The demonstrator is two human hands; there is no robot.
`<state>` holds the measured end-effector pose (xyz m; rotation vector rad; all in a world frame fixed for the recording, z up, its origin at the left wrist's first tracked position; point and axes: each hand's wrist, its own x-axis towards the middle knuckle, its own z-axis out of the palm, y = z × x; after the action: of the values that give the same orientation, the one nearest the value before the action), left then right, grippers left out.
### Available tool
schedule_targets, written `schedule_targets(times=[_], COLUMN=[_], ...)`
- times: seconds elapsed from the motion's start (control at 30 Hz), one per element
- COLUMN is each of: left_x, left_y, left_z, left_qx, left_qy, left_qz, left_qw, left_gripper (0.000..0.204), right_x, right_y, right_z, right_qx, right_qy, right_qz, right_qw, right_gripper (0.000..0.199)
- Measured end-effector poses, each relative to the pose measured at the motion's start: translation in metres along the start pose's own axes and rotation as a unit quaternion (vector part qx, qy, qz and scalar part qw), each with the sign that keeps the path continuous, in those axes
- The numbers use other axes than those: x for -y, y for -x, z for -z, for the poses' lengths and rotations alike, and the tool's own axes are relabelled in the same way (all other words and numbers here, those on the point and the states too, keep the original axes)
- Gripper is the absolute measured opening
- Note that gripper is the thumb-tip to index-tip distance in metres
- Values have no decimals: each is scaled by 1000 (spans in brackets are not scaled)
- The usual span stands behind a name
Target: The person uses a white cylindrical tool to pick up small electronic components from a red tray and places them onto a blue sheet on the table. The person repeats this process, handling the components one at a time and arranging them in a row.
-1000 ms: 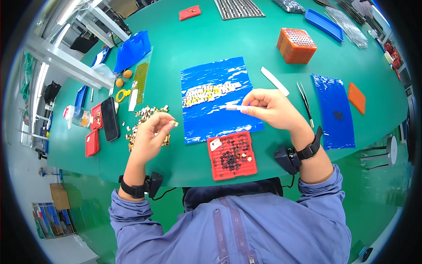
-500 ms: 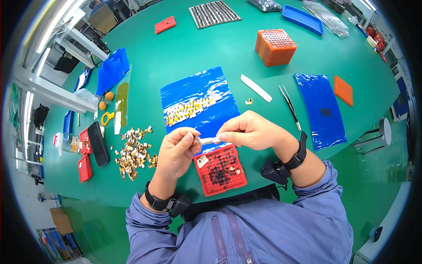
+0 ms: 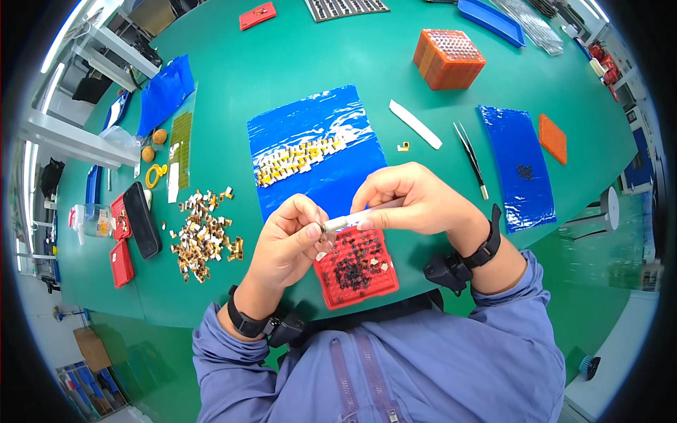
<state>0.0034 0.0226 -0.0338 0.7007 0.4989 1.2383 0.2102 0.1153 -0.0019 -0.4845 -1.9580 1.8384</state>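
Both my hands meet above a red pegged tray [image 3: 363,290] that holds many small black parts and a few pale pieces. Between thumb and fingers of my right hand [image 3: 412,204] is a white stick-like tool [image 3: 340,223], pointing left. My left hand [image 3: 293,236] pinches something small at the tool's tip; its kind is too small to make out. Behind the hands lies a blue film sheet [image 3: 303,113] bearing rows of small white-and-yellow parts [image 3: 300,161]. To the left is a loose heap of similar gold-and-white parts [image 3: 201,236].
On the right lie black tweezers [image 3: 471,161], a white strip [image 3: 415,124], a single small part [image 3: 403,147], another blue sheet [image 3: 525,201] and an orange tray [image 3: 552,139]. An orange tray stack [image 3: 448,63] stands behind. A black phone [image 3: 142,220] and red trays [image 3: 121,264] are at left.
The head view has shifted, so the table's things sit higher in the picture. My right fingers have closed further around the white tool; both hands stay together over the red tray.
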Motion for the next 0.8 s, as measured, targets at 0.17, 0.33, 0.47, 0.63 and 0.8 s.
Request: schedule_targets(times=[0.17,0.33,0.47,0.63,0.8], left_x=[1,-1,-2,-4,-4], left_y=[0,-1,-1,0,2], left_z=[0,-2,-3,0,-1], left_qx=[-6,9,23,23,18], left_qy=[27,18,4,-33,-57], left_qz=[1,16,27,33,38], left_qw=[1000,1000,999,999,997], left_gripper=[8,8,8,13,16], right_x=[7,-4,14,-3,11], right_y=[-1,1,0,3,3], right_z=[-2,1,2,2,4], right_qx=[-14,7,0,2,25], right_qy=[-70,35,-55,22,-3], right_qz=[-90,34,-107,65,-64], right_qw=[993,999,993,998,998], right_gripper=[12,17,13,18,19])
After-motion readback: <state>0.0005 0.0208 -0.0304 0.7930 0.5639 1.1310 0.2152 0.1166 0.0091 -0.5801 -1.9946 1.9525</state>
